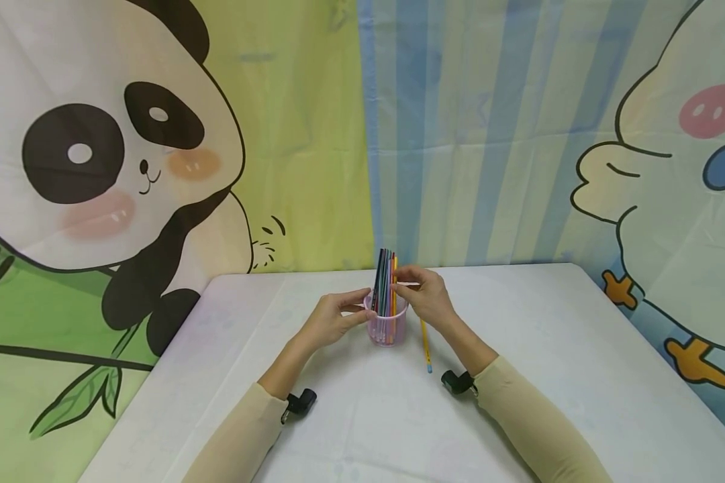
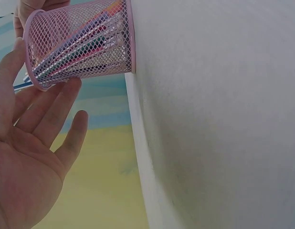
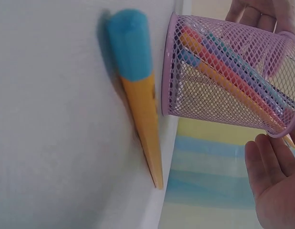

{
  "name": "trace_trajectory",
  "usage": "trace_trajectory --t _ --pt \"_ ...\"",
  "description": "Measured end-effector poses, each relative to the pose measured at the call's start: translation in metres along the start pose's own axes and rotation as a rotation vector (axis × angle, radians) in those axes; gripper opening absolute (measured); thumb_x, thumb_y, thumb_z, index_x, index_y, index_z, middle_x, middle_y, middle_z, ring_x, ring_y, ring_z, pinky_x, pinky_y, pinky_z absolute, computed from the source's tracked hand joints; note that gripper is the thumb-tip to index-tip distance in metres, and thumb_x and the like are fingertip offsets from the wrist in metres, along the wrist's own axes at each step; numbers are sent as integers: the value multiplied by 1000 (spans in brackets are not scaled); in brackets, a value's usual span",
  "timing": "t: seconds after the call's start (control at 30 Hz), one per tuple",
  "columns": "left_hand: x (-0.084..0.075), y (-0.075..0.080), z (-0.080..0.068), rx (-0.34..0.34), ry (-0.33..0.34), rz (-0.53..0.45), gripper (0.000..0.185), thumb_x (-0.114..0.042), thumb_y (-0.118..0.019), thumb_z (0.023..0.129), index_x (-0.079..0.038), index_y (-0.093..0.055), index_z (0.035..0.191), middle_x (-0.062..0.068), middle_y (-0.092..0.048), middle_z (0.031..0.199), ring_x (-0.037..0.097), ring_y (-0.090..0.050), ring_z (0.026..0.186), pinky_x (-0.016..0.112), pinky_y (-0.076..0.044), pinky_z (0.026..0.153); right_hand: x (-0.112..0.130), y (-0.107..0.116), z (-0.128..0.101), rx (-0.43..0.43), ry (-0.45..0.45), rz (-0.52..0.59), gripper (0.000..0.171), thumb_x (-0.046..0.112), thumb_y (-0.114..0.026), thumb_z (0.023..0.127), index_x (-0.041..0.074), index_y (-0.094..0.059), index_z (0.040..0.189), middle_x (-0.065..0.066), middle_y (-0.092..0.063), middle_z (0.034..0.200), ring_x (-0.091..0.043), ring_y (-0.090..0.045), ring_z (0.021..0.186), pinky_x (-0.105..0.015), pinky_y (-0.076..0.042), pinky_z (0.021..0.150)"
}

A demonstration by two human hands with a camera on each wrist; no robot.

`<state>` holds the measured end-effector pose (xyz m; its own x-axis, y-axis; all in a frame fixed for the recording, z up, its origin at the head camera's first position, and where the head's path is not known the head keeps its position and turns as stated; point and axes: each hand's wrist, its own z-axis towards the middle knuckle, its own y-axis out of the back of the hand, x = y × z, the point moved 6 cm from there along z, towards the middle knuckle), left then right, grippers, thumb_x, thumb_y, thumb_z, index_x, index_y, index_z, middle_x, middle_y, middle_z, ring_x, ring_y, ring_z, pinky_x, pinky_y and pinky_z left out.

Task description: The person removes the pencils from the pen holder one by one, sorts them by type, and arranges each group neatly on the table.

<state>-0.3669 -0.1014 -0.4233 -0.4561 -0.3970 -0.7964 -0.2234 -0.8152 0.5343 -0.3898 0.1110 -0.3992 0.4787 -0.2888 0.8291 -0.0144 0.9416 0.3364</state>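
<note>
Left hand [image 1: 332, 320]: fingers straight and relaxed, tips touching the left wall of the pink mesh cup [image 1: 387, 327]; the wrist view shows an open palm, nothing gripped.

Cup stands upright mid-table [image 1: 229, 376], near the far edge. Bundle of coloured pencils [image 1: 386, 282] already upright inside it.

Right hand [image 1: 427, 297]: at the cup's right rim, fingertips against the pencil tops; whether it pinches one, cannot tell.

One yellow pencil with blue eraser end [image 1: 425, 345] lies flat on the table just right of the cup, under the right wrist. Judgement: nearly all pencils gathered; this one left outside.
</note>
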Motion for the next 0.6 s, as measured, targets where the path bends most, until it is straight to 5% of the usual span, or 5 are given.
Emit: trace_trajectory --t 0.27,0.6 --pt "0 0 0 -4 -12 -5 59 -38 -79 91 -19 -63 145 3 -68 140 24 -75 112 48 -59 97 1 -1 -2 -16 -15 -33 20 5 -76 94 6 -75 113 -13 -78 111 -30 -73 105 -41 -63 88" --pt "-1 0 0 -2 -11 7 61 -42 -78 91 -19 -62 146 2 -68 140 19 -75 111 42 -60 96 3 0 -2 -33 1 -28 18 2 -75 94 3 -76 112 -16 -78 106 -31 -73 99 -28 -60 82"
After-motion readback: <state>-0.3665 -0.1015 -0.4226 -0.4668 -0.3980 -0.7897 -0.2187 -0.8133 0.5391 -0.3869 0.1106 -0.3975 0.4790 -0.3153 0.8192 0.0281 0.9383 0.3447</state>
